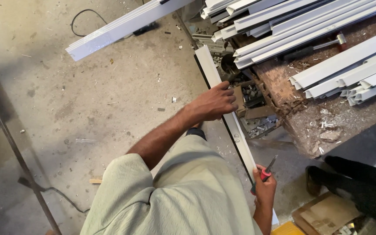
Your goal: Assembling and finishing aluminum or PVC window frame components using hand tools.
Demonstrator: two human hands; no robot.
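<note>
Fingers of the left hand curl around a white profile strip; the right hand clasps a red-handled screwdriver.

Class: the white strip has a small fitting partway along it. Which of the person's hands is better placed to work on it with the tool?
Probably the right hand: it holds the red-handled screwdriver just below the fitting. The left hand grips the white strip higher up, steadying it.

A brown cardboard box, open-topped and filled with small grey metal parts, sits on the floor against the workbench edge at centre right. At the lower right corner, flattened brown cardboard lies beside a yellow packet, only partly in view. No screens or signs show.
</note>
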